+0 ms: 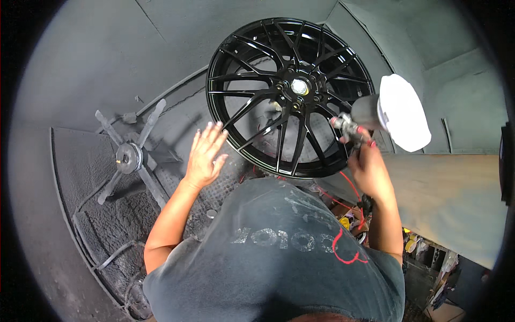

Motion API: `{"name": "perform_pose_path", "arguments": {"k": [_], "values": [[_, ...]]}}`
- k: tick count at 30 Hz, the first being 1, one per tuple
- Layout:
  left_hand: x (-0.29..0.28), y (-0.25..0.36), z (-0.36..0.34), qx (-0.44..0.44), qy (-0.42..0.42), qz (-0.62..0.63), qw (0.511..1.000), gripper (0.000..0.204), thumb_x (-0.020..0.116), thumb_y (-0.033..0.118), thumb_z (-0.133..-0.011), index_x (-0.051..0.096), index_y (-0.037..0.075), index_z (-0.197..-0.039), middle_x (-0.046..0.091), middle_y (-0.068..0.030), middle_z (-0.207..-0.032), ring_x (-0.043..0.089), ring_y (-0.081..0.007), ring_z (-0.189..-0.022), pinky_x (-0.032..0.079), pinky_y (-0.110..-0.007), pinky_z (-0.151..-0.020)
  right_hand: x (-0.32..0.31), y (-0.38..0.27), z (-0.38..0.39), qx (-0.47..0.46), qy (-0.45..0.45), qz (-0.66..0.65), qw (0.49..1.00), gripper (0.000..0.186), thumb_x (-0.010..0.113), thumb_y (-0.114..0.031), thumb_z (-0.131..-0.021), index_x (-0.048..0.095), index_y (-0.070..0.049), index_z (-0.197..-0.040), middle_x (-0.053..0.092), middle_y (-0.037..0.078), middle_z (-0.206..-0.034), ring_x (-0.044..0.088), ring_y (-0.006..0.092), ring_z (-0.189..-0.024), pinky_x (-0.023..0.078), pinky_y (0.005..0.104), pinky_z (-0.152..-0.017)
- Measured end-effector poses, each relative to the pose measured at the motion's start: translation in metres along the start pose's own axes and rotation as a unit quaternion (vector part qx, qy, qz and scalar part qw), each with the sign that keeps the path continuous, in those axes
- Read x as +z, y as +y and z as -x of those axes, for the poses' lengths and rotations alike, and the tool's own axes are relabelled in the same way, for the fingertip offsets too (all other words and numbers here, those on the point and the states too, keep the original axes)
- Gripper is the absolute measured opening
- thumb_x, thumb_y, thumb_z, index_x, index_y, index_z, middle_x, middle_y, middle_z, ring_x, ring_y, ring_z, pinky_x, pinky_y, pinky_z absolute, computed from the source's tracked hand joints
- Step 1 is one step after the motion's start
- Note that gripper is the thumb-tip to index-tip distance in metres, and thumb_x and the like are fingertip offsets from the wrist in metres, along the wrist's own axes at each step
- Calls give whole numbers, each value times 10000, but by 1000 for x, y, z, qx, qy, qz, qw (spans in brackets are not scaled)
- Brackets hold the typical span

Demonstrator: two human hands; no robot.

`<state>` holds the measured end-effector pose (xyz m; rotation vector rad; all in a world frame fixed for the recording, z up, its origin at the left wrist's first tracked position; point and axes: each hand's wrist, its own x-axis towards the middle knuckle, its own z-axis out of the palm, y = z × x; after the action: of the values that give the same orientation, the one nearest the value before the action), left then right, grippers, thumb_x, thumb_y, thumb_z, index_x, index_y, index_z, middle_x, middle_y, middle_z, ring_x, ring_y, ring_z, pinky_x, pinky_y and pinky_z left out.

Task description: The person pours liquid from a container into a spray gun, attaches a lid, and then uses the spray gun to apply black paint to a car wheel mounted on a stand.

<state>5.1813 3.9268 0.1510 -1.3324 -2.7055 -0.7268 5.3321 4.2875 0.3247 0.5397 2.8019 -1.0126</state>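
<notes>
A glossy black multi-spoke wheel with a silver centre piece fills the upper middle. My left hand is open, fingers stretched out and palm down, beside the wheel's lower-left edge; whether it touches the rim is unclear. My right hand grips a silver spray gun with red fittings, held over the right part of the wheel. A dark cup with a white top is attached to the gun and hides part of the rim.
A grey-coated four-armed stand is at the left. Grey booth walls surround the wheel. A red hose hangs below the gun. A pale board is at the right, with clutter beneath it.
</notes>
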Motion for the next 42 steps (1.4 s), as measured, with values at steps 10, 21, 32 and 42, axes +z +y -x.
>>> {"name": "perform_pose_path", "arguments": {"k": [10,21,32,42], "values": [[9,-64,-56,-110,172,183,962,606,380,398,-1057,345,24,-1533,343,-211,-1583,314,-358,-1476,243,-397,-1205,34,-35,19,-188,-125,-59,972,176,602,-46,-803,557,69,-678,585,307,-1088,618,432,-765,500,484,-694],[191,-179,62,-505,-307,227,774,632,439,516,-1001,626,-36,-1246,634,-241,-1279,589,-329,-1190,423,-437,-1017,-34,-14,-6,25,284,-70,956,197,497,29,-846,602,40,-1013,621,209,-1052,615,326,-901,481,390,-831],[240,-44,73,-182,-549,335,744,289,645,266,-927,692,26,-1081,711,-134,-1022,659,-211,-934,509,-365,-809,13,114,119,192,252,104,943,203,526,-89,-853,583,89,-934,606,285,-796,618,391,-738,489,485,-712],[116,210,24,-77,-163,328,927,194,758,161,-862,666,-7,-887,685,-120,-790,646,-162,-723,517,-332,-690,103,191,196,68,71,-49,994,565,482,-30,-838,385,106,-1378,615,365,-1070,616,487,-1067,475,483,-968]]}}
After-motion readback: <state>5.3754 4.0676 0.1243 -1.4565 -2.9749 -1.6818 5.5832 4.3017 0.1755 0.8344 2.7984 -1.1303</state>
